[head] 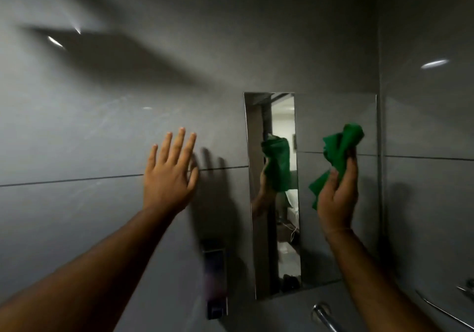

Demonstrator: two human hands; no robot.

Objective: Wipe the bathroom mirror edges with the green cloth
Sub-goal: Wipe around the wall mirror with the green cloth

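Note:
A rectangular frameless mirror (pixel 320 116) hangs on the grey tiled wall at the centre right. My right hand (pixel 337 196) is raised in front of the mirror's right half and grips a bunched green cloth (pixel 338 147). The cloth and hand show again as a reflection near the mirror's left edge. My left hand (pixel 169 175) is spread flat, fingers apart, against or close to the wall left of the mirror, holding nothing.
A wall-mounted soap dispenser (pixel 216 280) sits below my left hand, left of the mirror's lower corner. A chrome tap (pixel 324 316) pokes up at the bottom. A metal rail (pixel 443 311) runs along the right-hand wall, which meets the mirror's right edge.

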